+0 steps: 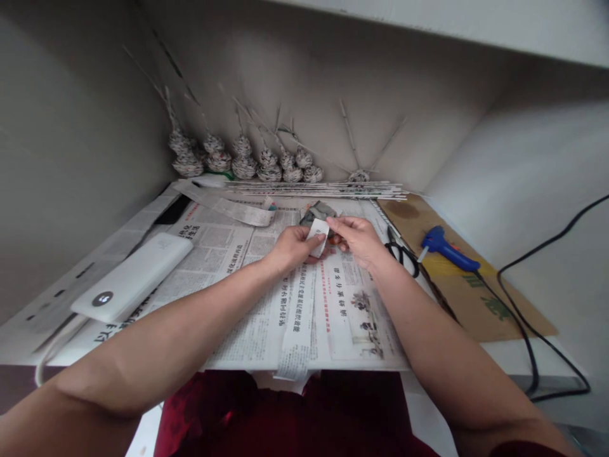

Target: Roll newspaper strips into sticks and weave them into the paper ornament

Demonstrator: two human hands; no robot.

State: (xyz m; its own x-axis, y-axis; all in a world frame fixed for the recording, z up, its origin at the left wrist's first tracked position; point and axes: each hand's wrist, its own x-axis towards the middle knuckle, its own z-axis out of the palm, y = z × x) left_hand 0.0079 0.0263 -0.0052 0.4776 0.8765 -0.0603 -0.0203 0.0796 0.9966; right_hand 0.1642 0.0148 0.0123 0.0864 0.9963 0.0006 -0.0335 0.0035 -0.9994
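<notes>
The left hand (295, 246) has the little white paper strip (320, 232) pinched under its thumb, with the right hand (354, 238) gripping the top corner, so it's sitting right between them over the newspaper-covered worktop (266, 317), by some crumpled grey stuff (322, 211).

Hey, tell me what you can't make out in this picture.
All in the head view:
Some fingers of the left hand: behind the paper slip.
Grey crumpled thing: partly covered by slip and hands.
Newspaper body text: too small.
Black cord: cut off by right edge.
</notes>
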